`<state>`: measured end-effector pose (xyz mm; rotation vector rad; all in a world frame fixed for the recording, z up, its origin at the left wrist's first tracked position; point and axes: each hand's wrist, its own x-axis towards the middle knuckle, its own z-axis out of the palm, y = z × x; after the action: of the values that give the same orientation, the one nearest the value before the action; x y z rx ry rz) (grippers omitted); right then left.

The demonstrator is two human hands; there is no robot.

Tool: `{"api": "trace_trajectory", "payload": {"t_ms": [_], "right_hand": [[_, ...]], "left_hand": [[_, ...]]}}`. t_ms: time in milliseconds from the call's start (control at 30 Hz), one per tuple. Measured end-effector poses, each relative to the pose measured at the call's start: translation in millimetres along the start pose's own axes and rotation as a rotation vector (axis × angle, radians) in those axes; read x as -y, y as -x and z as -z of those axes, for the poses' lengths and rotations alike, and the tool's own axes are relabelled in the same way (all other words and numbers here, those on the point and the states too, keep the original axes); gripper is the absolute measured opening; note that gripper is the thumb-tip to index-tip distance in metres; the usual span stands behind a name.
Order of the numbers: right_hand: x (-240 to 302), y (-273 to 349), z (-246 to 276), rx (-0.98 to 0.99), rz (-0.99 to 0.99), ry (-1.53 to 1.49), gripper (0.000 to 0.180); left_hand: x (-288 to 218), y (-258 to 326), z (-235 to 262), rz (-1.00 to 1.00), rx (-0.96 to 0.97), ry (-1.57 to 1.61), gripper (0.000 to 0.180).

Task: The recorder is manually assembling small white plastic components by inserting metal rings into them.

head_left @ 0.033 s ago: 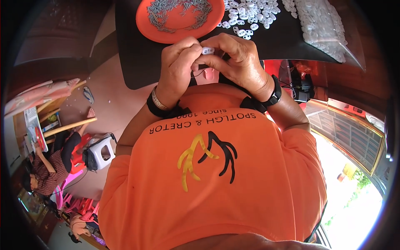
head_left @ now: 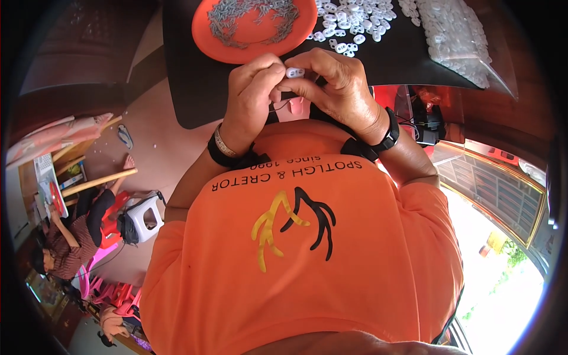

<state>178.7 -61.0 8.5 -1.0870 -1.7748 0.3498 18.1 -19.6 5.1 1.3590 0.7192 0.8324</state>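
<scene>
A small white plastic piece with two holes (head_left: 294, 73) is between my hands, just above the near edge of the black table (head_left: 204, 89). My right hand (head_left: 337, 86) pinches it between thumb and forefinger. At the piece's left end, my left hand (head_left: 254, 94) is closed, its thumb and fingertips pressed together; whatever they grip is hidden. Beyond my left hand stands an orange plate (head_left: 204, 38) bearing many small grey screw-like pieces (head_left: 278, 29). Similar white plastic pieces (head_left: 361, 21) lie loose on the table beyond my right hand.
A clear bag of white pieces (head_left: 455, 41) lies at the table's far right. To the left, a person (head_left: 74, 236) sits beside a white stool (head_left: 145, 219). A flip-flop (head_left: 125, 136) is on the floor. Black cables and boxes (head_left: 429, 124) stand below the table's right side.
</scene>
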Motion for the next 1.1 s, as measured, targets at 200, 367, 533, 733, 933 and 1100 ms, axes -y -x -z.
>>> {"api": "trace_trajectory", "payload": {"t_ms": [200, 367, 533, 733, 933, 1100], "right_hand": [[-8, -27, 79, -0.295, -0.050, 0.537, 0.022], [-29, -65, 204, -0.530, -0.155, 1.120, 0.024], [-26, -69, 190, -0.533, 0.074, 1.135, 0.022], [-61, -31, 123, 0.047, -0.263, 0.541, 0.015], [-78, -26, 80, 0.324, -0.119, 0.571, 0.012], [-81, -30, 69, 0.342, 0.008, 0.764, 0.010]], "left_hand": [[13, 3, 14, 0.027, -0.060, 0.038, 0.027], [11, 3, 12, 0.034, -0.033, 0.064, 0.026], [11, 6, 12, 0.045, -0.062, 0.062, 0.026], [10, 5, 13, 0.070, -0.027, 0.059, 0.026], [13, 9, 14, 0.093, -0.045, 0.079, 0.026], [14, 9, 14, 0.093, -0.038, 0.075, 0.025]]}}
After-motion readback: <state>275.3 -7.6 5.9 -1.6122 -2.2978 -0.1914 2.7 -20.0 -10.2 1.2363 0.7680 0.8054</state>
